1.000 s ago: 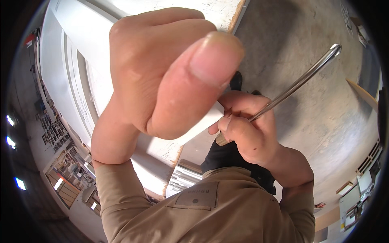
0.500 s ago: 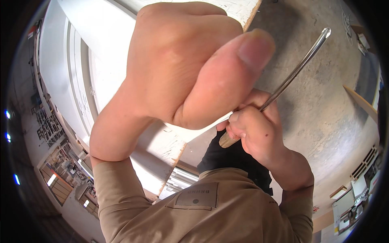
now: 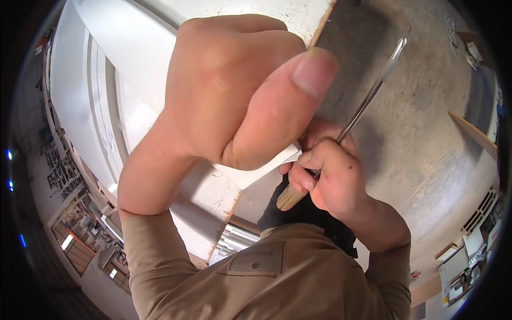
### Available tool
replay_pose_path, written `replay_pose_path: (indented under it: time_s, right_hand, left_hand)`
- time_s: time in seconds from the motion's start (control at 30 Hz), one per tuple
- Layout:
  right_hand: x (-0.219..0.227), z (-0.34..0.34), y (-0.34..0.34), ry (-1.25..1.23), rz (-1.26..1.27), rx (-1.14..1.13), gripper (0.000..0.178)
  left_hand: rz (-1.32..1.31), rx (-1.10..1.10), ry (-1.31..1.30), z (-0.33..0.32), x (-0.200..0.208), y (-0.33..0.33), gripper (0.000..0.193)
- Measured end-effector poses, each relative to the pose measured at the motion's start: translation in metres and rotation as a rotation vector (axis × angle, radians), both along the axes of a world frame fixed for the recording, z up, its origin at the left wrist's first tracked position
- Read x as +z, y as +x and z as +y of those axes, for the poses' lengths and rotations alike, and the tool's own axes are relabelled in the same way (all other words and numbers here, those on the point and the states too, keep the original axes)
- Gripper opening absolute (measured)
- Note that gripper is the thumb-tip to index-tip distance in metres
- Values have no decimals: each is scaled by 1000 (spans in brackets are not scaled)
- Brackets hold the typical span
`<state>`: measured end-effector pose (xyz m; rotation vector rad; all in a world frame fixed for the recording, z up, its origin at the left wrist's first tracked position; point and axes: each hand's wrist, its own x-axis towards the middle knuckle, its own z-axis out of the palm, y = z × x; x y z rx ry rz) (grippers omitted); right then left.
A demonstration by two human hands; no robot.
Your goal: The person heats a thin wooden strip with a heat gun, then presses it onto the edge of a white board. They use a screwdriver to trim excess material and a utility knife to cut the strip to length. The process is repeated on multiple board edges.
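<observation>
Close to the camera, my left hand [image 3: 229, 96] is a curled fist with its thumb sticking out. It lies over a long white panel [image 3: 125, 45], whose narrow end [image 3: 266, 169] shows just below the fist; the fingertips are hidden. Lower and to the right, my right hand [image 3: 336, 173] is wrapped around a slim tool [image 3: 362, 106] with a wooden handle and a long metal shaft. Its shaft points up and right, away from me, with a shiny tip; the exact kind is unclear. The right fingers are right beside the panel's end, and I cannot tell whether they touch it.
Under the panel is a white worktop [image 3: 213, 210] with a chipped, bare wooden edge. Concrete floor [image 3: 421, 122] spreads to the right, with a pallet [image 3: 480, 213] and assorted boards at the far right. White profiles [image 3: 234, 242] are stacked below the worktop.
The tool and my right hand have shifted left and slightly down, and the tip has swung left. My left hand has moved a little left and down, showing more of the panel's end.
</observation>
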<state>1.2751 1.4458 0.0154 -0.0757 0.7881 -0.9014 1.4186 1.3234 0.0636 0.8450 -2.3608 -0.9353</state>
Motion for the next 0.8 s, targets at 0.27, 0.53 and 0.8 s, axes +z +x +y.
replay_pose_path:
  time_s: [0.27, 0.53, 0.8]
  right_hand:
    - [-6, 10, 1, -48, 4, 43, 19]
    - [23, 32, -51, -57, 377, 146, 37]
    - [38, 19, -117, 20, 519, 67, 26]
  left_hand:
    - [15, -59, -257, -6, -8, 6, 37]
    - [-12, 102, -278, -10, 18, 25, 37]
    - [-367, 615, -261, -184, 51, 59, 23]
